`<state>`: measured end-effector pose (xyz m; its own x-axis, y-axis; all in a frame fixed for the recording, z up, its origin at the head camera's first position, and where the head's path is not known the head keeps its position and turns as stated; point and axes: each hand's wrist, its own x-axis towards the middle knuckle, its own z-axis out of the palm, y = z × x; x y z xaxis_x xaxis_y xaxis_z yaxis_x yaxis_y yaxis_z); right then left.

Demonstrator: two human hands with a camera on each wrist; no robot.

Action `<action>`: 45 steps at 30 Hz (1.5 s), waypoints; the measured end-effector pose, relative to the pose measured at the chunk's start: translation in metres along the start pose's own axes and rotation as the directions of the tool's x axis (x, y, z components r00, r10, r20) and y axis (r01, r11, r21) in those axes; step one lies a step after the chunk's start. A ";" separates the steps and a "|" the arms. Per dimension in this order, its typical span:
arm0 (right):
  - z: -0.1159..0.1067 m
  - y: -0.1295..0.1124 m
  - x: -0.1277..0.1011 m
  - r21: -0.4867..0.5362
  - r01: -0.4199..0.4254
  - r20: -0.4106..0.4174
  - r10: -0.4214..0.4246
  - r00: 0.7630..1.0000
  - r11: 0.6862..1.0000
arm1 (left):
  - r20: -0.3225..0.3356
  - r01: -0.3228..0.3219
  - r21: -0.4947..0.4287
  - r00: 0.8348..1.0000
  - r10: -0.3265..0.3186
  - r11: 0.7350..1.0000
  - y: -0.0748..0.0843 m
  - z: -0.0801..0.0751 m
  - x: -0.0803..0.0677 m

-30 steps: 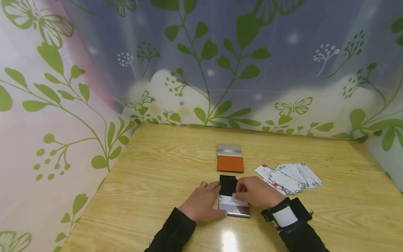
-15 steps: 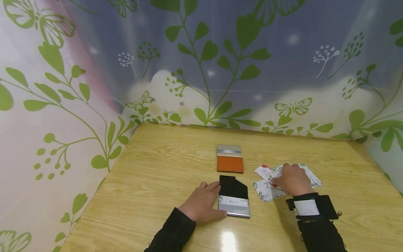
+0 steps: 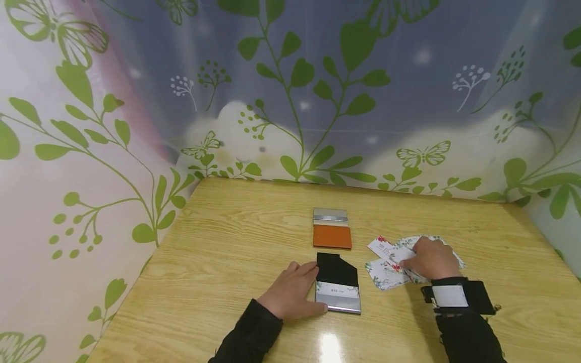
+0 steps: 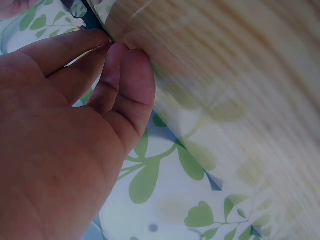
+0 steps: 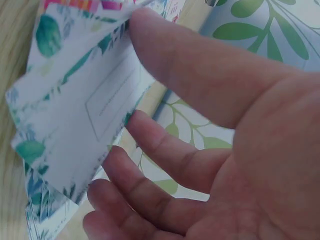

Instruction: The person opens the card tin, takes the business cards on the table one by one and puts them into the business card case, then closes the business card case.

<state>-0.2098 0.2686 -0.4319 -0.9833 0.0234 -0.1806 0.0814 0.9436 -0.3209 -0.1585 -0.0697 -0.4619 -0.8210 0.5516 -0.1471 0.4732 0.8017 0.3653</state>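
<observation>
An open card case (image 3: 338, 302), with a black flap (image 3: 333, 269) and a silver body, lies on the table. A white card (image 3: 336, 290) with green leaf corners shows across its middle. My left hand (image 3: 290, 292) holds the case's left side, fingertips at the flap's edge and thumb at the lower corner. To the right, my right hand (image 3: 433, 259) is over a spread of white floral cards (image 3: 386, 275). In the right wrist view its thumb and fingers pinch the edges of a card (image 5: 95, 110) with a small printed frame.
Beyond the black case lies a second case (image 3: 332, 237), orange below with a beige and silver upper part. The wooden table (image 3: 227, 222) meets a leaf-patterned backdrop (image 3: 290, 101) at its back and left side.
My right hand has left the card in the black case and moved right to the spread cards, shifting slightly further right since. The cards have slid apart. My left hand stays put.
</observation>
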 end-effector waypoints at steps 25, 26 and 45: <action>-0.017 -0.017 -0.014 0.230 0.261 0.000 -0.268 0.963 0.938 | -0.002 0.009 -0.008 1.000 -0.009 1.000 -0.003 0.003 0.001; -0.016 -0.021 -0.014 0.262 0.281 0.005 -0.292 0.956 0.923 | -0.003 0.009 -0.006 1.000 -0.009 1.000 -0.003 0.003 0.001; 0.043 -0.077 -0.005 0.382 0.430 0.116 -0.504 0.856 0.818 | 0.002 0.018 -0.013 1.000 -0.018 1.000 -0.001 0.002 0.003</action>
<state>-0.2040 0.1816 -0.4467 -0.8635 -0.4942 -0.1009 -0.2940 0.6557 -0.6954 -0.1608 -0.0690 -0.4643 -0.8284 0.5380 -0.1558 0.4544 0.8082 0.3746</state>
